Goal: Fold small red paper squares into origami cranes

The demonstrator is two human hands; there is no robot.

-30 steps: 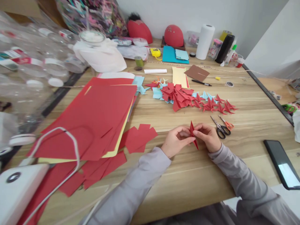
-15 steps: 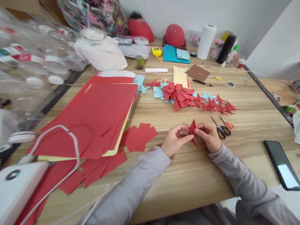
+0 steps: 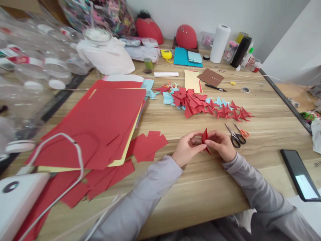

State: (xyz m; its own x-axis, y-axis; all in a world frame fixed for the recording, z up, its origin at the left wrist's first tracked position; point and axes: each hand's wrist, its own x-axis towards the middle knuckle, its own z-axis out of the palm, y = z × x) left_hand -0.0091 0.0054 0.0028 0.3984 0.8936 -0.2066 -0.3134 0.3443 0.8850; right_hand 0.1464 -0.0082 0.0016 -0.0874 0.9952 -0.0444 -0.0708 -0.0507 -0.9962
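Observation:
A small piece of folded red paper (image 3: 205, 135), narrow and pointed at top and bottom, is held upright between my hands above the wooden table. My left hand (image 3: 188, 147) pinches it from the left, thumb in front. From the right, my right hand (image 3: 221, 144) grips it between thumb and fingers, and my fingers hide part of its middle. Beyond them lies a pile of folded red paper shapes (image 3: 192, 102), with pointed red paper cranes (image 3: 235, 112) and light blue ones (image 3: 219, 102) trailing to the right.
Black-handled scissors (image 3: 235, 139) and orange-handled scissors (image 3: 243, 131) lie right of my hands. A phone (image 3: 299, 174) rests farther right. Red paper sheets (image 3: 100, 124) and cut red pieces (image 3: 150, 145) cover the left side, near a white lamp-like device (image 3: 22, 197) and clear plastic bottles (image 3: 32, 70).
My right thumb and fingers have moved in closer over the folded red paper, covering more of its right side. The whole view has shifted slightly.

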